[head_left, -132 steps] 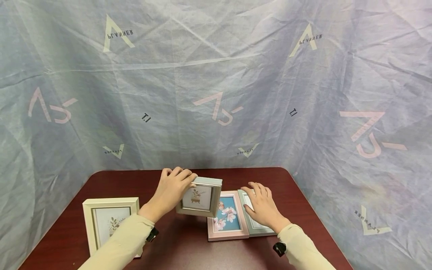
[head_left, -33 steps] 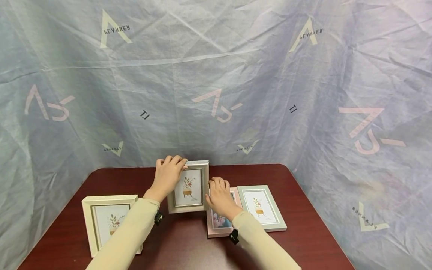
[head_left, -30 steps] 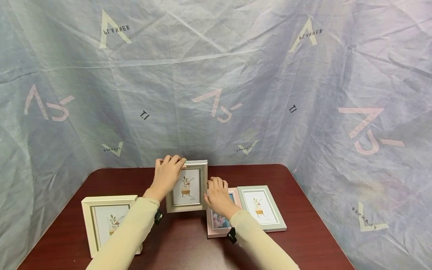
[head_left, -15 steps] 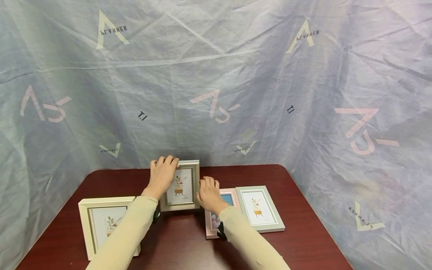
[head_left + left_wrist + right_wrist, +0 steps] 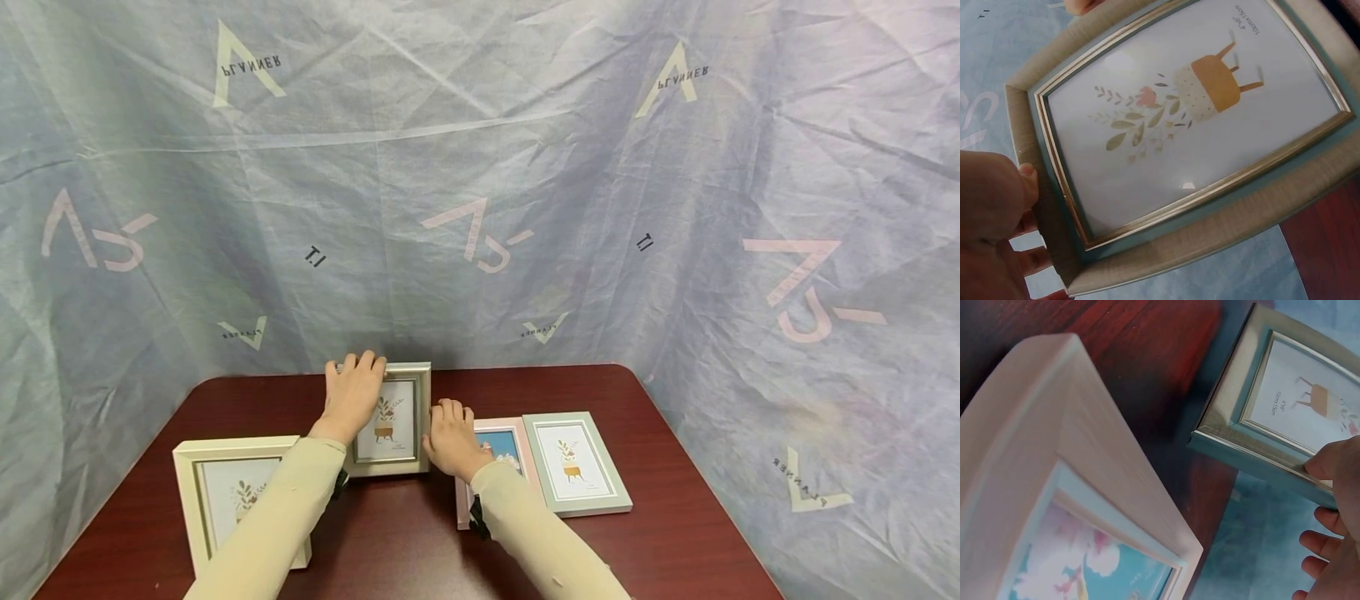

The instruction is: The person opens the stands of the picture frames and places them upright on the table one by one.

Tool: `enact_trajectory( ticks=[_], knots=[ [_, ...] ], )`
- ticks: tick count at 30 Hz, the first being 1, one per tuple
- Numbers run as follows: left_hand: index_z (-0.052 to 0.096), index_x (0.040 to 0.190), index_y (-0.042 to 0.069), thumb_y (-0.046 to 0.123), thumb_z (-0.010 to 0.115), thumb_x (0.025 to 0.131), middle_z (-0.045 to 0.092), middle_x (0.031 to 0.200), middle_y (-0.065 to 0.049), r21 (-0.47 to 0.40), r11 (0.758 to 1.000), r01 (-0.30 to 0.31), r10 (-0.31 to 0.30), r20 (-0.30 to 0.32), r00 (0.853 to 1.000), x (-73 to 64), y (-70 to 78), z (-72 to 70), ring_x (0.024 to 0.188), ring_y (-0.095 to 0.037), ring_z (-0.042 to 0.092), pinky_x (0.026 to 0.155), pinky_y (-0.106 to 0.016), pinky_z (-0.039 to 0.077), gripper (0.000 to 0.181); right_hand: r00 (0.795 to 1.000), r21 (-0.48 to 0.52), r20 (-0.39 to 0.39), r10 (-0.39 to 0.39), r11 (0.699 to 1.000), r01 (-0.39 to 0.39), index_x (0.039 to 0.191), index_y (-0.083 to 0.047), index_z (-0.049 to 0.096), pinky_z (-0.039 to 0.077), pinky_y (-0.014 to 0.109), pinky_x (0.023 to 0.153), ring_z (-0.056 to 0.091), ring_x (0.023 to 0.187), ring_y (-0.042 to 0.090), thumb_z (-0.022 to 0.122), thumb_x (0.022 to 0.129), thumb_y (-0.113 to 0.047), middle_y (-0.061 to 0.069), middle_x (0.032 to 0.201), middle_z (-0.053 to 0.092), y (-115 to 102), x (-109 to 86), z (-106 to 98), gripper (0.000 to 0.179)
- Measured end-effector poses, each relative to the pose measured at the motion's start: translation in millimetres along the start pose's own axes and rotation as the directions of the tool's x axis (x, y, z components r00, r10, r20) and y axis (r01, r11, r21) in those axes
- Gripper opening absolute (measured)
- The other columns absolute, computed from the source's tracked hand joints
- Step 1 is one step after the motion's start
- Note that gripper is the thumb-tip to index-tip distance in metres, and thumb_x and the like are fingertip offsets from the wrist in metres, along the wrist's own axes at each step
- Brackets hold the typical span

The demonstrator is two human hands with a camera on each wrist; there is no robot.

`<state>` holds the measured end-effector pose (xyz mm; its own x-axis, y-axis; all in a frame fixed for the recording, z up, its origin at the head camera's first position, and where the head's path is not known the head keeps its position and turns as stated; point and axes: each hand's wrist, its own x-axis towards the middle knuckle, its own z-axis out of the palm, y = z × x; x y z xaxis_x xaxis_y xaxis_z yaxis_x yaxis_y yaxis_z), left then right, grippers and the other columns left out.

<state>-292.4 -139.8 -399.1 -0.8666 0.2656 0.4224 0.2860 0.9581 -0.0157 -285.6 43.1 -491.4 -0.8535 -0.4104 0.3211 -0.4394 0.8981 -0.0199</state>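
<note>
A silvery-gold photo frame (image 5: 390, 421) with a potted-plant print is upright toward the back of the table, left of centre, its lower edge close over the tabletop. My left hand (image 5: 348, 402) grips its top edge, thumb on the front and fingers behind, as the left wrist view shows. On the frame's right side, my right hand (image 5: 453, 439) pinches the edge; in the right wrist view the thumb (image 5: 1325, 464) lies on the front border and the fingers are behind. The right forearm crosses over a pink photo frame (image 5: 498, 442) with a blossom picture, hiding part of it.
A pale green photo frame (image 5: 573, 462) lies flat against the pink one's right side. At the left stands a cream photo frame (image 5: 225, 500), partly behind the left sleeve. The dark red table (image 5: 390, 533) meets a grey printed cloth (image 5: 480, 183) at the back.
The silvery-gold frame, earlier tilted in my left hand alone, is upright and further left. My right hand has come from over the green frame to the held frame's side.
</note>
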Motion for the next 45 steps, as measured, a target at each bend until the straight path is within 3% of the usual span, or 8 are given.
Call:
enact_trajectory(
  ticks=[22, 31, 45],
  knots=[
    [0.060, 0.128, 0.000, -0.001, 0.053, 0.100, 0.055, 0.123, -0.019, -0.028, 0.999, 0.029, -0.029, 0.015, 0.999, -1.6, -8.1, 8.8, 0.102, -0.039, 0.050, 0.083, -0.058, 0.031, 0.029, 0.999, -0.008, 0.033, -0.002, 1.000, 0.003, 0.126, -0.005, 0.052, 0.033, 0.045, 0.098, 0.041, 0.123, 0.029, 0.058, 0.099, -0.032, 0.013, 0.132, 0.047, -2.1, 1.3, 5.0, 0.039],
    [0.057, 0.132, -0.002, -0.002, 0.056, 0.098, 0.052, 0.126, -0.022, -0.039, 0.998, 0.047, -0.045, 0.056, 0.997, -0.2, -8.1, 9.9, 0.109, -0.042, 0.048, 0.085, -0.061, 0.030, 0.034, 1.000, -0.010, -0.006, -0.014, 1.000, 0.014, 0.124, -0.006, 0.054, 0.034, 0.044, 0.096, 0.044, 0.118, 0.027, 0.060, 0.097, -0.034, 0.009, 0.124, 0.049, -0.2, 2.4, 5.0, 0.039],
    [0.054, 0.133, -0.001, 0.002, 0.063, 0.095, 0.051, 0.126, -0.022, -0.030, 0.998, 0.052, -0.049, 0.074, 0.996, -2.6, -7.7, 10.0, 0.110, -0.042, 0.047, 0.087, -0.063, 0.030, 0.040, 1.000, 0.008, 0.023, -0.005, 1.000, 0.005, 0.129, -0.007, 0.053, 0.033, 0.044, 0.097, 0.043, 0.119, 0.027, 0.059, 0.099, -0.034, 0.009, 0.126, 0.049, 0.3, 0.8, 3.3, 0.041]
  ],
)
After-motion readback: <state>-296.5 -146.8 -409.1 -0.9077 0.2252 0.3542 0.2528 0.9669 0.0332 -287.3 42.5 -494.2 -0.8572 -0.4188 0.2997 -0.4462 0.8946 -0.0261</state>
